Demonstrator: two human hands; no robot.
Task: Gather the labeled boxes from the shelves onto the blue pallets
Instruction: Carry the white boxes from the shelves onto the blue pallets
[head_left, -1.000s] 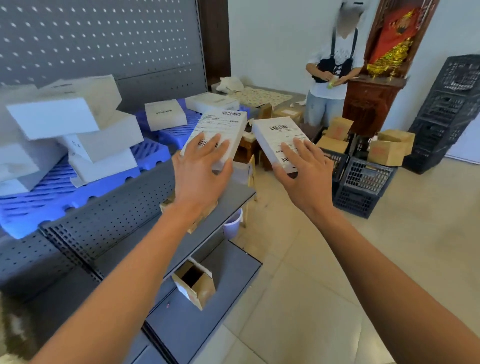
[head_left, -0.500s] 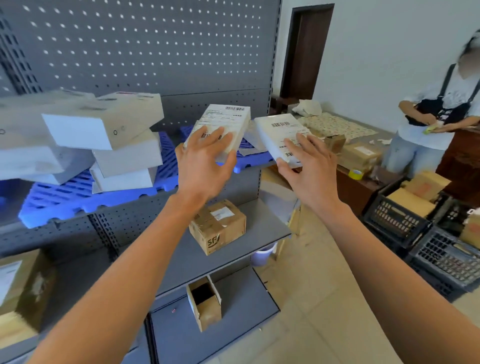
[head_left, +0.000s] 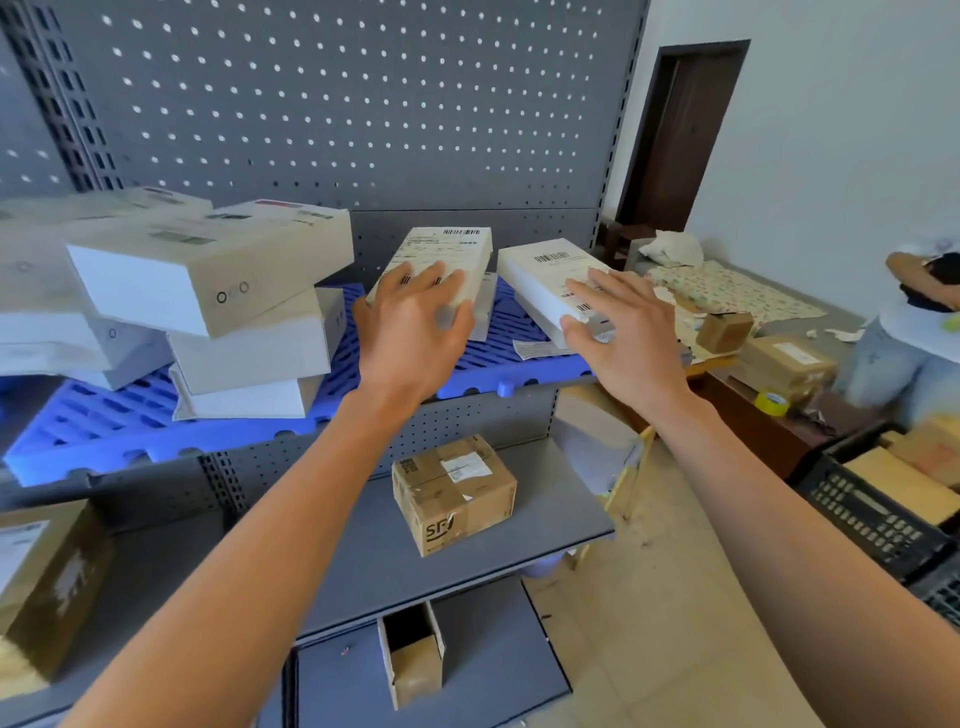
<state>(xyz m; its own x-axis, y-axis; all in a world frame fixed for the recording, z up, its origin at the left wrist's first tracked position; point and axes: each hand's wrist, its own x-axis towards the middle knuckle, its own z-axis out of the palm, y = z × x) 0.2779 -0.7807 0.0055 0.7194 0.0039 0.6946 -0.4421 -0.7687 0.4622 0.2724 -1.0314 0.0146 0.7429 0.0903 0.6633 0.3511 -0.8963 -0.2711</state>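
Two white labeled boxes in hand, both held over the right end of the blue pallet (head_left: 218, 421) on the upper shelf.

Left box (head_left: 441, 260): barcode label upward, tilted with its far end raised, above the pallet slats. Gripped at the near end by the left hand (head_left: 410, 327), fingers over the label face, thumb curled round the right edge. Contact of the box with the pallet: cannot be told.

Right box (head_left: 545, 280): label upward, long axis angled toward the pegboard back panel (head_left: 363, 104), over the pallet's right edge. Gripped at the near corner by the right hand (head_left: 623, 338), fingers over the top, thumb on the near side face.

Step in hand, as judged: placement of both boxes on the pallet; release not yet made.

Next move, as judged:
- Lower each box flat onto the bare slats between the stack of white boxes (head_left: 223, 301) on the left and the pallet's right edge.
- Keep the right box fully inboard; overhang at the edge risks a fall to the floor.
- Avoid contact with the stack; its upper boxes sit askew.
- Release only after full seating.

Remaining on the lower shelves: one taped brown carton (head_left: 457, 493), one larger carton (head_left: 47, 577) at far left, one open small carton (head_left: 413, 654) on the bottom shelf. At right, a second person beside black crates (head_left: 872, 519) of parcels.
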